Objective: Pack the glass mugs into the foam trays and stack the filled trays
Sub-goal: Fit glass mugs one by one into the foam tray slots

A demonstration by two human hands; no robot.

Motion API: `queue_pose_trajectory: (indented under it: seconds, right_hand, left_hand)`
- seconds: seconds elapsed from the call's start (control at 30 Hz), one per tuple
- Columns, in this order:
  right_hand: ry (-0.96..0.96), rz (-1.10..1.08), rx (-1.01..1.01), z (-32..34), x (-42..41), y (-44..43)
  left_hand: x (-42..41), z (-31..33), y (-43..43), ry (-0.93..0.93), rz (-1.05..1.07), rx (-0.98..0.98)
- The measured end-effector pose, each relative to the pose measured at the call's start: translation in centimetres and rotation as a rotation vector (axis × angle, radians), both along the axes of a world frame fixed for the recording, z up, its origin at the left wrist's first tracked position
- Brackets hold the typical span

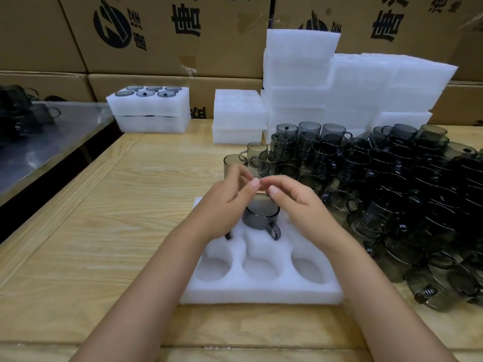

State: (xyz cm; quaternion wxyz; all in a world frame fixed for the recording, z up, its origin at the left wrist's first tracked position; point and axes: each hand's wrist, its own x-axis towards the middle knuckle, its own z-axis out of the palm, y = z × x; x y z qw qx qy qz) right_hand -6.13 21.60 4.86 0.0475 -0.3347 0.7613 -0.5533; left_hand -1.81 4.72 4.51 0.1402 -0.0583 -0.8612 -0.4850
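Note:
A white foam tray (261,292) with six round pockets lies on the wooden table in front of me. A smoky grey glass mug (261,215) sits in the back middle pocket with its handle pointing toward me. A second mug's handle (228,235) shows at the back left pocket, mostly hidden under my left hand (224,202). My right hand (298,202) hovers opposite it above the middle mug. The fingertips of both nearly meet, loosely bent and holding nothing. The three front pockets hold nothing.
A large pile of loose grey mugs (392,184) covers the table to the right. Two stacked filled trays (151,111) stand at the back left, beside stacks of foam trays (237,116) and taller ones (300,74). Cardboard boxes (162,35) wall the back. A metal table (39,137) is on the left.

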Motion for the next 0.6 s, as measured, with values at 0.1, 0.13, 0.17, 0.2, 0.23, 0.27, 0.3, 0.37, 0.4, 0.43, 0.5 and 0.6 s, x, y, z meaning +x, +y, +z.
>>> queue_pose_trajectory:
  seconds: [0.1,0.13,0.17,0.2,0.23,0.27,0.3,0.37,0.4,0.43,0.5,0.6]
  right_hand:
    - [0.090,-0.113,0.149,-0.1,-0.2,-0.7]
    - [0.134,-0.077,0.240,-0.1,-0.1,-1.0]
    - [0.178,-0.021,0.323,-0.2,0.0,-1.3]
    - [0.207,0.022,0.388,-0.3,0.0,-1.5]
    - [0.222,0.042,0.446,-0.3,0.0,-1.6]
    - [0.241,0.048,0.524,-0.3,0.0,-1.7]
    - [0.275,0.050,0.632,-0.4,-0.2,-1.7]
    - [0.354,0.048,0.867,-0.6,-0.3,-1.7]
    - [0.369,0.047,0.945,-0.6,-0.2,-1.8]
    - [0.366,0.046,0.995,-0.5,-0.2,-1.9]
    - [0.346,0.044,1.049,-0.2,-0.1,-2.1]
    - [0.353,0.028,1.077,0.0,0.1,-2.1]
  left_hand:
    - [0.1,0.3,0.4,0.147,0.016,-0.222]
    - [0.1,0.4,0.6,0.177,-0.009,-0.322]
    - [0.1,0.3,0.8,0.181,-0.035,-0.432]
    - [0.1,0.2,1.0,0.156,-0.052,-0.534]
    - [0.0,0.1,1.2,0.109,-0.060,-0.606]
    - [-0.1,0.0,1.4,0.046,-0.064,-0.645]
    - [-0.2,-0.1,1.5,-0.029,-0.068,-0.666]
    - [-0.3,-0.2,1.6,-0.188,-0.075,-0.727]
    - [-0.4,-0.2,1.7,-0.252,-0.072,-0.760]
    - [-0.5,-0.1,1.7,-0.298,-0.065,-0.778]
    - [-0.6,-0.1,1.8,-0.353,-0.052,-0.792]
    - [-0.6,0.0,1.9,-0.371,-0.030,-0.802]
